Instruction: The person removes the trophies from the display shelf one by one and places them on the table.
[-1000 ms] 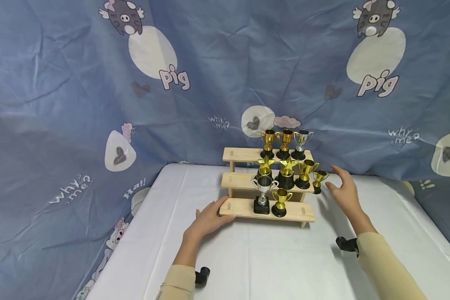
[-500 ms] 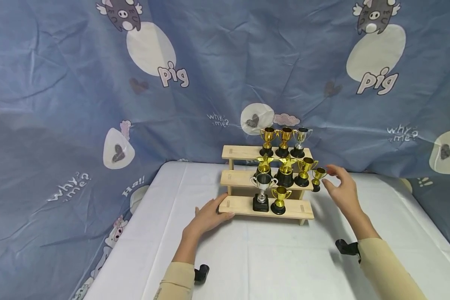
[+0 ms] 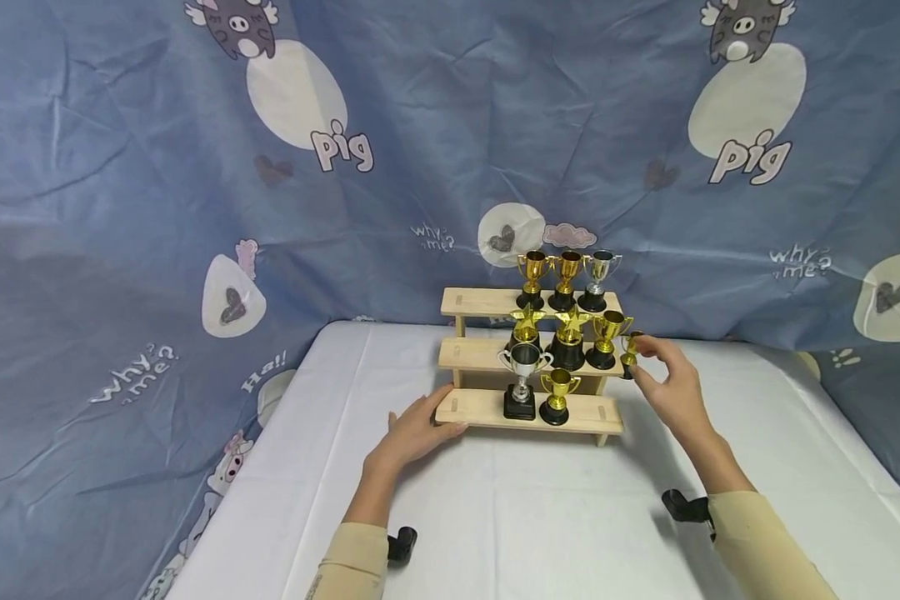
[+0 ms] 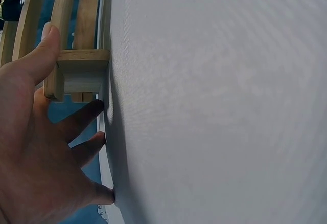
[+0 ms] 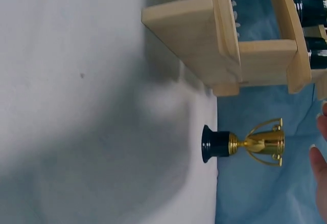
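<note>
My left hand (image 3: 420, 429) holds the left end of a three-step wooden display shelf (image 3: 483, 408), thumb along the bottom plank's front and the other fingers spread below in the left wrist view. To the right of the shelf, a small gold trophy cup (image 5: 263, 143) with a black base stands upright on the table. My right hand (image 3: 675, 396) is beside this cup, its thumb and forefinger apart and overlapping the cup in the head view. From the right wrist, a gap shows between the cup's rim and the fingertips (image 5: 318, 162).
On the bottom step stand a silver cup (image 3: 521, 375) and a gold cup (image 3: 557, 393). The middle step bears two star trophies (image 3: 570, 329) and a gold cup (image 3: 606, 329). Two gold cups (image 3: 567, 271) and a silver cup (image 3: 598, 271) line the top. Behind hangs a blue curtain (image 3: 390, 100).
My right hand has moved left, its fingers coming from beside the small gold cup to overlap it in the head view. The left hand keeps its hold on the shelf.
</note>
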A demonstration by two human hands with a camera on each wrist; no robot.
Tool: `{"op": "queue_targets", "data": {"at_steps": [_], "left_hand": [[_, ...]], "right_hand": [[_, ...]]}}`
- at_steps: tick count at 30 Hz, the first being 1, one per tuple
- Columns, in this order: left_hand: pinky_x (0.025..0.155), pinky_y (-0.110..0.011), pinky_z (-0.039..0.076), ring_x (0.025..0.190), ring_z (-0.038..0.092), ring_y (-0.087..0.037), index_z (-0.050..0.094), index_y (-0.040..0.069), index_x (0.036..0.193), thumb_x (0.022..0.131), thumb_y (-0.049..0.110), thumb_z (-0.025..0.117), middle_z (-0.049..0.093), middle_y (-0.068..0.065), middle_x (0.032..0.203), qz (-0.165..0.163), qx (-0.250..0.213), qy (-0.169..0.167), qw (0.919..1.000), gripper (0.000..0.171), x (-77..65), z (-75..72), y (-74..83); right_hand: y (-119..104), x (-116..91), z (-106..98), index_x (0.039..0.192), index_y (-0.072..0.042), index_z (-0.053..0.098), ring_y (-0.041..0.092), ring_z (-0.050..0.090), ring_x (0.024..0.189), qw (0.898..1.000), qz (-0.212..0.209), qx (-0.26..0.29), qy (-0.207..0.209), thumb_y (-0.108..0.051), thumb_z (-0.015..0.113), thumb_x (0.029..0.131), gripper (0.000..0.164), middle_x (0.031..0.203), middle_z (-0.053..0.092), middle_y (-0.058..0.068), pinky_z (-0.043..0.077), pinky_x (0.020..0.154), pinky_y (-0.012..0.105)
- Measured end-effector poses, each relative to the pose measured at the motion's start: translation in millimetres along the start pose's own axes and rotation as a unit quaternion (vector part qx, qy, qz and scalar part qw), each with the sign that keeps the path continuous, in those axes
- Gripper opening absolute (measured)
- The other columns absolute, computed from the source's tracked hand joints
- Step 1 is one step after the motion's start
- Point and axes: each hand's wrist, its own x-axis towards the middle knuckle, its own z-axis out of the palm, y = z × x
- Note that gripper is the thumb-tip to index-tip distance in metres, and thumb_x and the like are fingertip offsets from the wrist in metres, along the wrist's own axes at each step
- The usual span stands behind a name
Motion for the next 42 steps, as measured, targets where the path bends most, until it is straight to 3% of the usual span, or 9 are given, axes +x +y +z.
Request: {"op": "queue_targets", "data": {"at_steps": [4,17,28,38,42], "left_hand": [[0.111,-0.08,0.002,0.149,0.034,-0.035,0.035,0.042,0.152,0.084,0.065,0.067,0.044,-0.002,0.156,-0.003,0.0,-0.001,1.0,0.079,0.6,-0.2,0.9],[0.112,-0.079,0.001,0.149,0.033,-0.034,0.035,0.042,0.152,0.084,0.064,0.067,0.044,-0.003,0.156,-0.001,0.0,-0.003,1.0,0.078,-2.3,-3.7,2.2],[0.111,-0.081,0.002,0.148,0.034,-0.033,0.036,0.042,0.152,0.085,0.065,0.066,0.045,-0.001,0.156,0.003,0.002,-0.001,1.0,0.077,-2.0,-2.9,2.7],[0.112,-0.08,0.0,0.15,0.032,-0.033,0.036,0.043,0.152,0.083,0.065,0.066,0.043,0.0,0.157,-0.004,-0.005,-0.001,1.0,0.078,-2.2,-1.2,3.7],[0.112,-0.08,0.001,0.149,0.033,-0.033,0.036,0.042,0.152,0.083,0.065,0.066,0.044,0.0,0.157,-0.004,-0.002,-0.002,1.0,0.078,-2.0,-1.7,4.5]], "right_hand": [[-3.1,-3.4,4.3,0.129,-0.005,0.062,0.011,0.053,0.103,1.0,-0.003,0.016,0.0,0.004,0.069,0.085,0.046,0.112,0.066,0.016,0.035,0.094,0.016],[-11.3,-20.1,20.0,0.128,-0.006,0.063,-0.001,0.051,0.104,0.999,0.007,0.054,0.004,0.005,0.071,0.084,0.046,0.109,0.067,0.012,0.033,0.099,0.011],[-17.0,-26.3,23.6,0.125,-0.008,0.066,0.0,0.052,0.106,0.998,-0.01,0.057,0.015,0.009,0.071,0.081,0.048,0.108,0.069,0.013,0.032,0.101,0.012],[-28.1,-29.7,31.0,0.13,-0.014,0.064,0.005,0.053,0.11,0.997,-0.025,0.064,-0.022,0.003,0.075,0.082,0.052,0.114,0.071,0.01,0.033,0.099,0.015],[-33.1,-30.1,34.8,0.13,-0.01,0.064,0.01,0.054,0.111,0.996,-0.043,0.072,-0.026,0.005,0.075,0.082,0.052,0.114,0.071,0.014,0.031,0.1,0.012]]}}
